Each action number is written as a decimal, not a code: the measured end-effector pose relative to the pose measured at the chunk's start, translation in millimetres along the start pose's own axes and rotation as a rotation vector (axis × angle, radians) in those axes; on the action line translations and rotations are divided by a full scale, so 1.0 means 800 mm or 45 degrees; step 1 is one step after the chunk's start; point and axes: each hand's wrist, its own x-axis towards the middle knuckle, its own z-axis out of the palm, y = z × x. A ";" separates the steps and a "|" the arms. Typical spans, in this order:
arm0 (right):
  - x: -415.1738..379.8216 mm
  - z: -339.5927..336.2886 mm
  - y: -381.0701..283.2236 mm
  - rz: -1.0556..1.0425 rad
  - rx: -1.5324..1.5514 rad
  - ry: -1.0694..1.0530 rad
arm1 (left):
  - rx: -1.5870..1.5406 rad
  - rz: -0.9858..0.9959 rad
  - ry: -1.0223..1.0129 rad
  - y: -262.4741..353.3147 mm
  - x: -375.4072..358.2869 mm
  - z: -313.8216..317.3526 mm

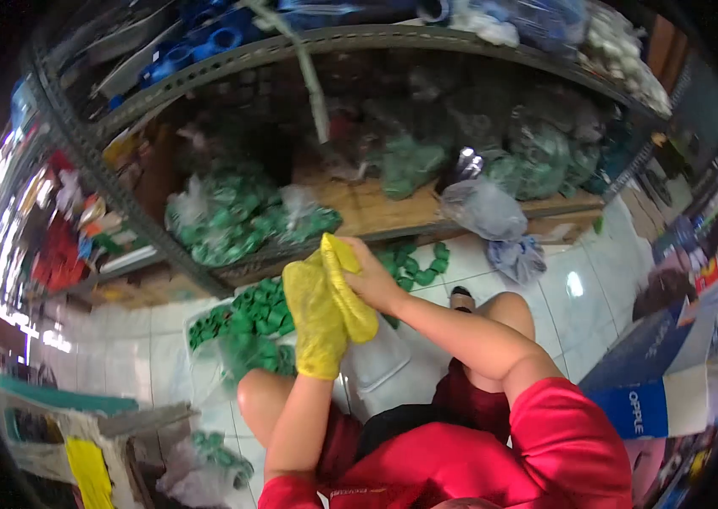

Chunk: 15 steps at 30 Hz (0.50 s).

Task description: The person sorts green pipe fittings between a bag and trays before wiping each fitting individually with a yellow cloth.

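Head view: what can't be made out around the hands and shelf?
All in the head view:
Left hand: fingers hidden inside a yellow glove.
Right hand: some fingertips hidden by a folded yellow item; second glove or not, unclear.
Translucent plastic tray: far end hidden behind that item.
Clear plastic bag: green pieces blurred under film.
Grey metal shelf: lower back lost in shadow.

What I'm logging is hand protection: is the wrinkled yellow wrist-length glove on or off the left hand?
On: the yellow glove covers the left hand, its cuff ending where the bare forearm begins.
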 end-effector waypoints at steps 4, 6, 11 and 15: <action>0.011 -0.010 -0.005 0.285 0.276 0.084 | -0.107 0.012 -0.240 0.018 -0.015 0.013; 0.013 -0.021 -0.009 0.470 0.744 0.117 | -0.361 -0.049 -0.419 0.017 -0.013 0.006; -0.004 -0.005 -0.005 0.224 0.510 0.014 | -1.005 -0.223 -0.870 0.002 -0.002 -0.019; -0.028 0.029 0.002 -0.251 -0.107 0.061 | -0.853 -0.400 0.222 -0.030 -0.009 -0.037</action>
